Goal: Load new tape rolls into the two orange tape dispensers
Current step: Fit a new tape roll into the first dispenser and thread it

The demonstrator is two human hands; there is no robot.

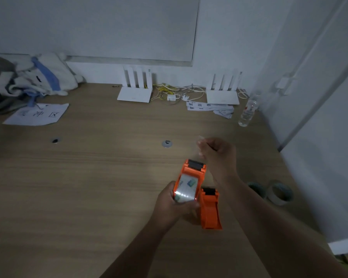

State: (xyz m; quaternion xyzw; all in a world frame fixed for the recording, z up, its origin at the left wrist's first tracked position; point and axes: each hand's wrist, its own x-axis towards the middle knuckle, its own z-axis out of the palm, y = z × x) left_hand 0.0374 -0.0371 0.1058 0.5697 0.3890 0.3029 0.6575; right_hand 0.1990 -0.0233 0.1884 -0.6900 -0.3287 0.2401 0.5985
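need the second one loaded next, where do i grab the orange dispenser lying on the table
Grip the empty orange dispenser across its two flat side walls at the wide rear body, coming from above. The black cutter end points away and the held dispenser crowds its left, so approach from the near right.

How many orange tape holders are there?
2. One orange dispenser is held in the left hand, with a tape roll in it. The other orange dispenser stands on the table right beside it, partly behind the right forearm.
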